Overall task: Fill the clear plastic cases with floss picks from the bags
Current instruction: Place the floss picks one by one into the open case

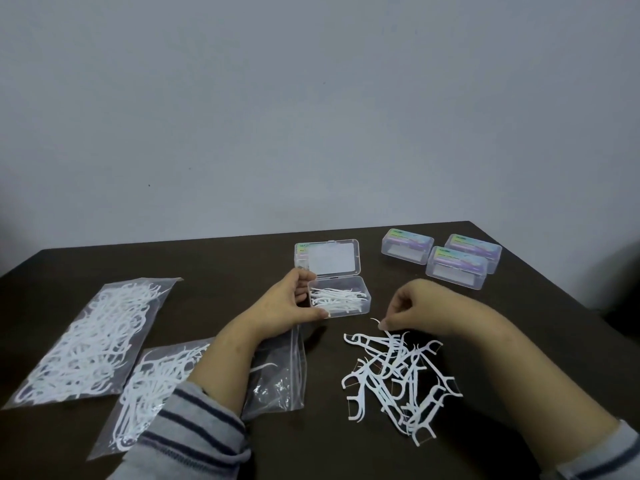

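An open clear plastic case (364, 288) sits mid-table with its lid (327, 257) standing up behind it and several white floss picks inside. My left hand (289, 303) grips the case's left end, thumb along its front edge. My right hand (414, 304) pinches the tip of one floss pick (375, 321) just above a loose pile of floss picks (398, 372) on the table. A full bag of picks (93, 337) lies at the left. A second bag (156, 379) lies partly under my left forearm.
Three closed clear cases (407, 245) (472, 252) (457, 268) with coloured labels stand at the back right. The dark table (214, 265) ends at a grey wall behind. Its right edge runs diagonally down to the right.
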